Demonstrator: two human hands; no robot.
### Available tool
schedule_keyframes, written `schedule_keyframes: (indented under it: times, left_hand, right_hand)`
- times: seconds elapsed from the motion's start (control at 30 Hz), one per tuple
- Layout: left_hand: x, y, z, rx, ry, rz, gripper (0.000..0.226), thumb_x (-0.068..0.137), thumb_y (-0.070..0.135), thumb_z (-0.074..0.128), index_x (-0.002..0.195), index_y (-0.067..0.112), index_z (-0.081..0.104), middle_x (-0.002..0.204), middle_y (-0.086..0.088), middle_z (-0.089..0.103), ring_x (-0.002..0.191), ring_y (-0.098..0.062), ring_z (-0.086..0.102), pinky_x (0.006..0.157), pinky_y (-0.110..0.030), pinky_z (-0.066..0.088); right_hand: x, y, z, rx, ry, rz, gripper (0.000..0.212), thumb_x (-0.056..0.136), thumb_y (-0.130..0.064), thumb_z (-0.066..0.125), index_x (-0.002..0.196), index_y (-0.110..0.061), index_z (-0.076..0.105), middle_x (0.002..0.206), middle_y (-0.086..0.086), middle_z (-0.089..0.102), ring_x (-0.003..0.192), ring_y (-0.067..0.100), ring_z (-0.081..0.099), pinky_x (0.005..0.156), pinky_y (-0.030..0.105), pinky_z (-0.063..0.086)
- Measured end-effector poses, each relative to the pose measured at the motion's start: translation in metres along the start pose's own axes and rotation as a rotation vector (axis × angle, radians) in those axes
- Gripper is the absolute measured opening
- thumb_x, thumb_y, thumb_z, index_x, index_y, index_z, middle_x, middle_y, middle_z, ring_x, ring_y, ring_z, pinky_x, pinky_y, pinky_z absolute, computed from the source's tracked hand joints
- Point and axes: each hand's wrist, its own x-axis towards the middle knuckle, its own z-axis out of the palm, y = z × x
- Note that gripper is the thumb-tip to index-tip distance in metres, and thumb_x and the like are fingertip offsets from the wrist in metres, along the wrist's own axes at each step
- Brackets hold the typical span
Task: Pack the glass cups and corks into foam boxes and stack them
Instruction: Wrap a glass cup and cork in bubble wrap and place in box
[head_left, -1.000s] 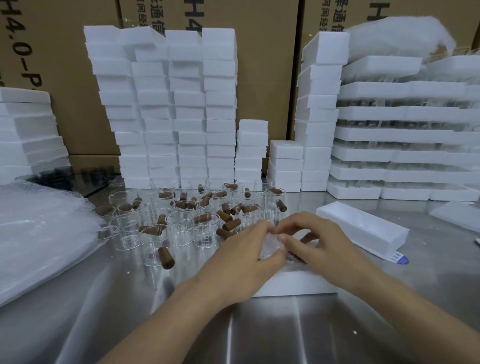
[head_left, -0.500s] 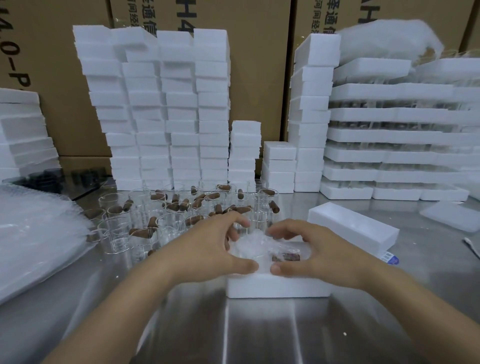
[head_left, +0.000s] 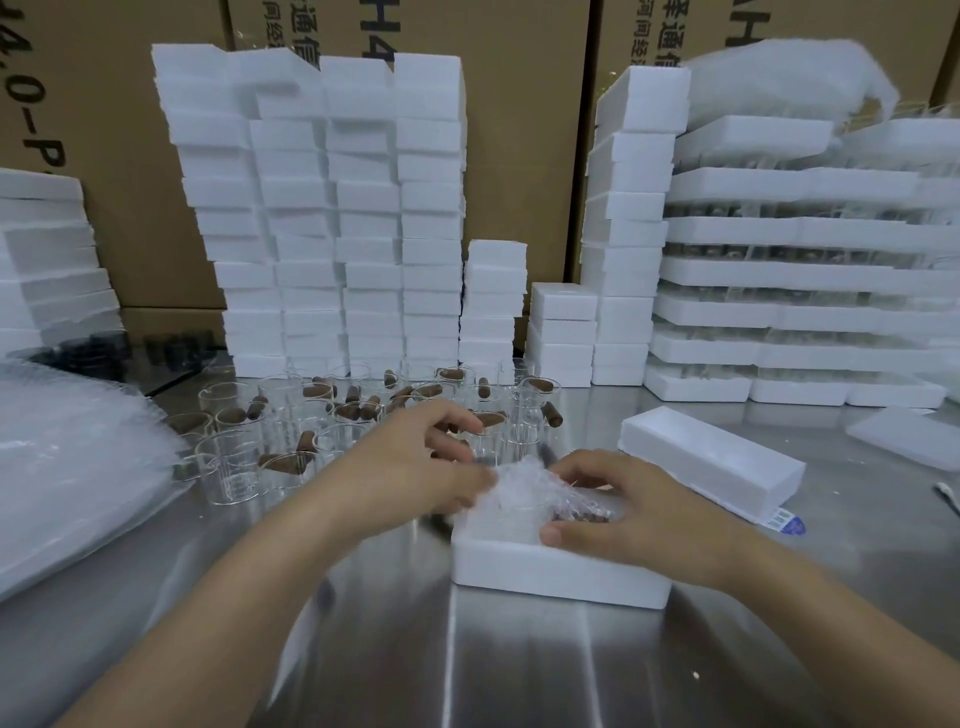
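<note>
An open white foam box (head_left: 550, 569) lies on the steel table in front of me. Inside it sits a bundle of bubble wrap (head_left: 524, 488) with a brown cork showing at its right end. My right hand (head_left: 639, 514) presses on the bundle, thumb on the box's near rim. My left hand (head_left: 421, 467) is blurred at the box's left edge, fingers curled at the wrap's left end. Behind stand several clear glass cups (head_left: 228, 462) with brown corks (head_left: 283, 461) in and among them.
A foam lid (head_left: 711, 460) lies right of the box. Tall stacks of foam boxes (head_left: 322, 218) line the back, with more stacked foam trays (head_left: 789, 270) at right. Sheets of bubble wrap (head_left: 67, 467) lie at left. Cardboard cartons stand behind everything.
Both hands have lowered the wrapped bundle into the foam box. The left hand has slid left to the box's edge and the right hand has come down on the bundle.
</note>
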Motion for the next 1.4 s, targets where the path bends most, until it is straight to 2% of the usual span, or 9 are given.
schedule_keyframes:
  times: [0.2, 0.37, 0.6, 0.77, 0.93, 1.03, 1.13, 1.3, 1.4]
  left_hand:
    - [0.002, -0.004, 0.005, 0.157, -0.017, 0.061, 0.052, 0.077, 0.068, 0.084, 0.123, 0.049, 0.069, 0.112, 0.02, 0.072, 0.088, 0.009, 0.07, 0.079, -0.022, 0.053]
    - [0.004, -0.01, 0.016, 0.276, -0.058, 0.148, 0.056, 0.081, 0.055, 0.088, 0.133, 0.041, 0.071, 0.105, 0.023, 0.072, 0.089, 0.005, 0.067, 0.082, -0.015, 0.053]
    - [0.004, -0.013, 0.019, 0.337, -0.032, 0.202, 0.039, 0.082, 0.064, 0.082, 0.119, 0.052, 0.075, 0.108, 0.038, 0.062, 0.095, 0.016, 0.059, 0.08, -0.016, 0.044]
    - [0.004, -0.014, 0.025, 0.426, 0.008, 0.247, 0.038, 0.088, 0.067, 0.071, 0.119, 0.046, 0.075, 0.111, 0.029, 0.06, 0.103, 0.017, 0.054, 0.083, -0.016, 0.042]
    - [0.002, -0.016, 0.026, 0.507, -0.01, 0.228, 0.045, 0.095, 0.068, 0.063, 0.131, 0.043, 0.069, 0.125, 0.027, 0.054, 0.113, 0.006, 0.054, 0.1, -0.025, 0.046]
    - [0.0, -0.013, 0.021, 0.51, -0.002, 0.226, 0.045, 0.09, 0.069, 0.069, 0.129, 0.046, 0.068, 0.121, 0.03, 0.055, 0.106, 0.008, 0.057, 0.096, -0.025, 0.051]
    - [-0.002, -0.009, 0.018, 0.504, 0.028, 0.23, 0.052, 0.084, 0.068, 0.076, 0.131, 0.05, 0.065, 0.114, 0.034, 0.057, 0.098, 0.008, 0.062, 0.093, -0.027, 0.057]
    - [-0.004, -0.009, 0.02, 0.503, 0.073, 0.264, 0.055, 0.086, 0.07, 0.072, 0.135, 0.05, 0.061, 0.118, 0.029, 0.061, 0.101, 0.007, 0.064, 0.095, -0.03, 0.059]
    - [-0.004, -0.01, 0.021, 0.485, 0.17, 0.302, 0.053, 0.091, 0.071, 0.064, 0.141, 0.055, 0.054, 0.124, 0.032, 0.056, 0.114, 0.011, 0.056, 0.102, -0.032, 0.054]
  right_hand:
    - [0.0, 0.002, 0.001, 0.035, 0.051, -0.008, 0.055, 0.079, -0.066, 0.078, 0.13, -0.052, 0.063, 0.124, -0.02, 0.068, 0.121, -0.005, 0.06, 0.102, 0.02, 0.045]
    - [-0.002, -0.003, 0.003, 0.011, 0.031, -0.08, 0.049, 0.086, -0.064, 0.074, 0.133, -0.056, 0.063, 0.134, -0.029, 0.062, 0.126, -0.014, 0.054, 0.101, 0.002, 0.037]
    - [0.0, -0.005, 0.005, -0.161, 0.051, -0.168, 0.032, 0.097, -0.06, 0.066, 0.127, -0.05, 0.068, 0.129, -0.025, 0.06, 0.127, -0.001, 0.055, 0.111, 0.03, 0.043]
    - [0.0, -0.002, 0.006, -0.114, 0.013, -0.143, 0.038, 0.097, -0.071, 0.056, 0.127, -0.05, 0.068, 0.131, -0.026, 0.06, 0.13, -0.003, 0.053, 0.112, 0.03, 0.041]
    - [0.001, 0.027, -0.027, -0.15, 0.291, 0.039, 0.037, 0.09, -0.061, 0.067, 0.126, -0.051, 0.063, 0.138, -0.025, 0.06, 0.132, -0.001, 0.05, 0.112, 0.031, 0.039]
    - [-0.002, 0.062, -0.053, -0.571, 0.382, 0.408, 0.056, 0.09, -0.057, 0.071, 0.141, -0.041, 0.055, 0.153, -0.004, 0.051, 0.142, 0.025, 0.042, 0.114, 0.045, 0.035]
    - [-0.013, 0.097, -0.069, -0.639, 0.312, 0.717, 0.073, 0.084, -0.073, 0.067, 0.147, -0.042, 0.047, 0.16, 0.0, 0.041, 0.143, 0.032, 0.042, 0.116, 0.05, 0.033]
    - [-0.017, 0.119, -0.074, -0.427, 0.337, 0.74, 0.056, 0.08, -0.072, 0.074, 0.12, -0.034, 0.063, 0.144, 0.004, 0.048, 0.105, 0.028, 0.063, 0.099, 0.049, 0.053]
    - [-0.014, 0.095, -0.076, -0.398, 0.473, 0.549, 0.053, 0.079, -0.073, 0.075, 0.112, -0.033, 0.063, 0.129, -0.002, 0.055, 0.081, 0.026, 0.068, 0.061, 0.04, 0.061]
